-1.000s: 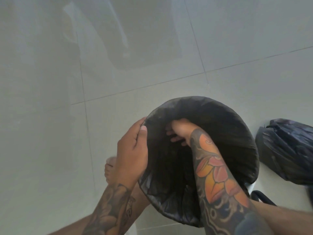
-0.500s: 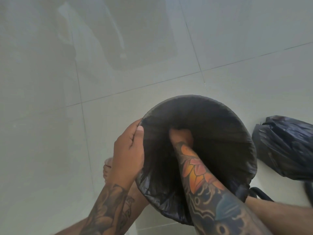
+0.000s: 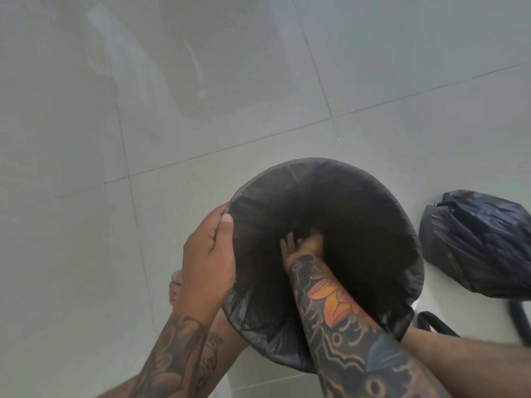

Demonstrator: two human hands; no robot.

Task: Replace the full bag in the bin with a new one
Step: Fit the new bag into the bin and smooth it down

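Observation:
A round bin stands on the floor below me, lined with a new black bag (image 3: 359,202) whose edge is folded over the rim. My left hand (image 3: 208,254) grips the bag and rim at the bin's left side, thumb on the inside. Deep inside the bin, my right hand (image 3: 301,244) presses against the liner; its fingers are dim and partly hidden. The full black bag (image 3: 477,242) lies on the floor to the right of the bin, apart from both hands.
The floor is pale glossy tile (image 3: 402,67) with reflections. My bare foot (image 3: 174,288) is just left of the bin, behind my left hand. A black loop-shaped object (image 3: 431,320) lies at the bin's right foot.
My right hand has gone from the bin's near-left inner wall deeper into the middle of the bag. The left hand keeps its hold on the rim.

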